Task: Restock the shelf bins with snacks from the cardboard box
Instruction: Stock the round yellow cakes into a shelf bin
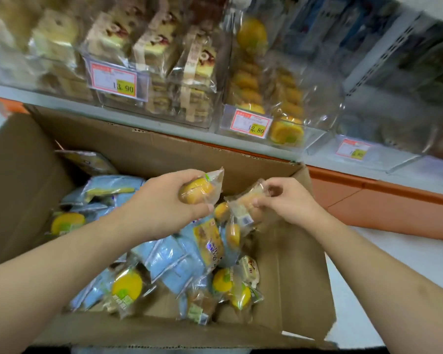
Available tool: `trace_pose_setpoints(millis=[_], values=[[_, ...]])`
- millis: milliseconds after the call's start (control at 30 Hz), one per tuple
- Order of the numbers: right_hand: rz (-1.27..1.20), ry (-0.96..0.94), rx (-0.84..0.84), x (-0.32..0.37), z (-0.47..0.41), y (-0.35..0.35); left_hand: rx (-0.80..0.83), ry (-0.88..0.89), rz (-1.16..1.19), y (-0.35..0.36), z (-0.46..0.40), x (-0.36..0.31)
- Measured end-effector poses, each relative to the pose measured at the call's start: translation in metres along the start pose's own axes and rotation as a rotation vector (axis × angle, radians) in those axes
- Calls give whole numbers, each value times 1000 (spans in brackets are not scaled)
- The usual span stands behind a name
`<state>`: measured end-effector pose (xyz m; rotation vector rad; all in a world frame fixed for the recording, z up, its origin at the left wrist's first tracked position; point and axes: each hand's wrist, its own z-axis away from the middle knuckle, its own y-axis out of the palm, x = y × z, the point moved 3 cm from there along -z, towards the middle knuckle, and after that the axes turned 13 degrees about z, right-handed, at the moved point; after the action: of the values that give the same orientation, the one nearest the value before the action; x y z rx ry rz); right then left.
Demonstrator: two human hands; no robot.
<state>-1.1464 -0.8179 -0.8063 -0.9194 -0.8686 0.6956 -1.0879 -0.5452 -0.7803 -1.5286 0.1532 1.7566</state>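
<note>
Yellow cakes in clear wrappers, one in each of the hands, both held above the open cardboard box (pixel 164 149). The left hand (pixel 164 200) curls round a round yellow cake (pixel 197 191), its wrapper tail pointing up and away toward the shelf. The right hand (pixel 289 203) pinches a paler wrapped cake (pixel 248 200) by its edge, so it hangs slanted with its long side running down toward the box. The matching bin (pixel 264 98), price tag reading 12.80, sits up and ahead on the shelf, nearly straight beyond the right hand, which looks the nearer one. More yellow cakes and blue packets (pixel 169 261) lie heaped below in the box.
</note>
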Motion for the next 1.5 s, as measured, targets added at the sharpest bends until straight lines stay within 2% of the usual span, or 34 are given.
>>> trace_pose_setpoints(millis=[100,233,267,367,400,467,567,700,833,900,1033,1167,1233,1300,1433,1500], values=[[-364,-50,-40,40,48,-37,-26,53,89,-3,9,-20],[-831,25,55,63,93,-43,-23,104,181,-12,30,-43],[-907,39,64,65,98,-44,11,97,272,-13,34,-51],[-1071,34,70,72,108,-47,84,35,742,-14,41,-76],[-1094,24,66,75,110,-48,69,3,874,-17,43,-78],[-1101,-3,65,81,111,-49,57,-34,978,-25,44,-75],[-1112,-20,55,88,106,-48,29,-43,961,-40,48,-64],[-1089,-15,14,90,92,-50,-53,-104,800,-52,33,-49],[-1065,-69,-36,87,78,-55,-97,-131,791,-54,17,-46],[-1047,-114,-129,87,76,-60,-159,-109,760,-53,13,-48],[-729,-280,-400,95,82,-70,-181,-51,761,-47,8,-52],[-304,-550,-351,105,93,-57,-20,-35,1012,-42,2,-57],[-402,-584,-309,106,96,-57,-57,-47,1066,-46,-3,-56],[-503,-591,-340,105,99,-58,-48,-23,1019,-44,0,-58],[-697,-458,-321,100,101,-53,-9,6,930,-36,10,-56],[-688,-430,-312,97,103,-54,-8,12,921,-38,9,-55]])
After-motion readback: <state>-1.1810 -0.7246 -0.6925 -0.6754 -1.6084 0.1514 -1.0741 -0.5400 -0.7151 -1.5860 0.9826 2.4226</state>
